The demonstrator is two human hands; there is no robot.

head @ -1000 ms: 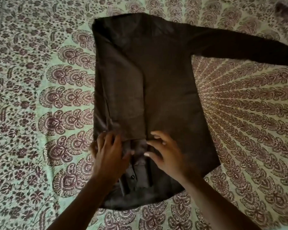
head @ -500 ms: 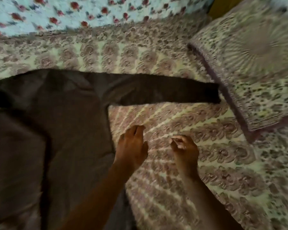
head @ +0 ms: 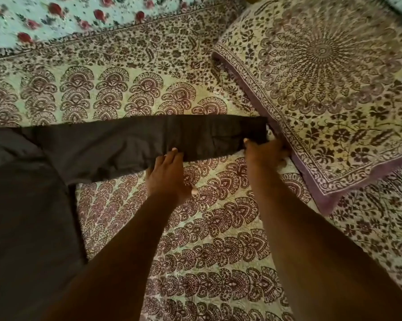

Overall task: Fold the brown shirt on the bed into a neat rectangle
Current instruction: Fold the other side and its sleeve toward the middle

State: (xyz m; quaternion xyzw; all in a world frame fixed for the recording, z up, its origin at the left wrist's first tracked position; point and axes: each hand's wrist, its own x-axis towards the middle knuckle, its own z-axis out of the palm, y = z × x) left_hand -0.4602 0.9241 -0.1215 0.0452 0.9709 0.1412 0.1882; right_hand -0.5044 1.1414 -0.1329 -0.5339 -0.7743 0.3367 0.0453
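The brown shirt (head: 30,205) lies flat on the bed, its body filling the left side of the view. Its right sleeve (head: 137,142) stretches out flat toward the right, and the cuff ends beside a pillow. My right hand (head: 263,151) pinches the cuff end of that sleeve. At the sleeve's lower edge, near its middle, rests my left hand (head: 167,174), with fingertips touching the fabric; whether it grips the cloth is unclear. The shirt's left part is cut off by the frame.
A patterned pillow (head: 334,93) lies at the upper right, touching the cuff. The patterned bedspread (head: 207,251) covers the bed. A light cloth with red flowers (head: 79,17) runs along the far edge.
The view swung from the shirt's hem to its right sleeve. Both hands left the hem and reached out; my right hand took hold of the cuff and my left hand came onto the sleeve's edge.
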